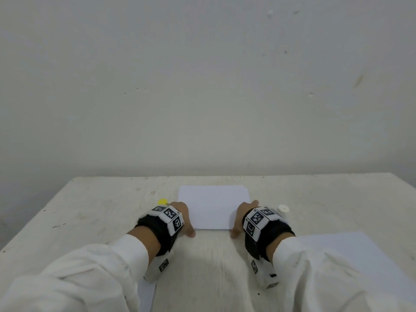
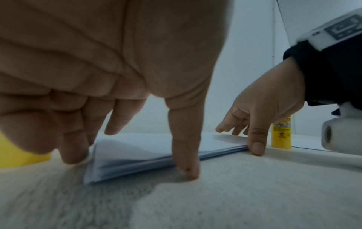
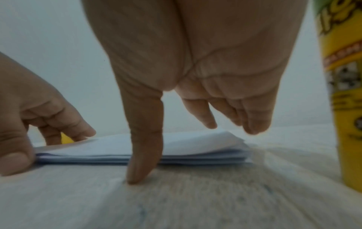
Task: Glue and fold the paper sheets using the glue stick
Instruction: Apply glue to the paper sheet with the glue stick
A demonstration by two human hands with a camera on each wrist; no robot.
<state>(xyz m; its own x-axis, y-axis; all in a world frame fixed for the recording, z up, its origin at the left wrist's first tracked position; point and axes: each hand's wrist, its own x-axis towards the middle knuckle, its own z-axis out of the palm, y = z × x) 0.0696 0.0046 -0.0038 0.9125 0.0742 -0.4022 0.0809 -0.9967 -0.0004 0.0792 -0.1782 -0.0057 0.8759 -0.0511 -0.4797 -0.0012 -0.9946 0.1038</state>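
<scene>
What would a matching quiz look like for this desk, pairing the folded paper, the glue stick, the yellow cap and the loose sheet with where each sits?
Things:
1. folded white paper stack
2. yellow glue stick tube
3. small round yellow cap
4. flat loose white paper sheet

Places:
A. standing upright just beyond the right hand
B. near right of the table, partly under the right sleeve
C. between both hands, fingers resting on it
D. just beyond the left hand

Pairs: 1-C, 2-A, 3-D, 4-B
</scene>
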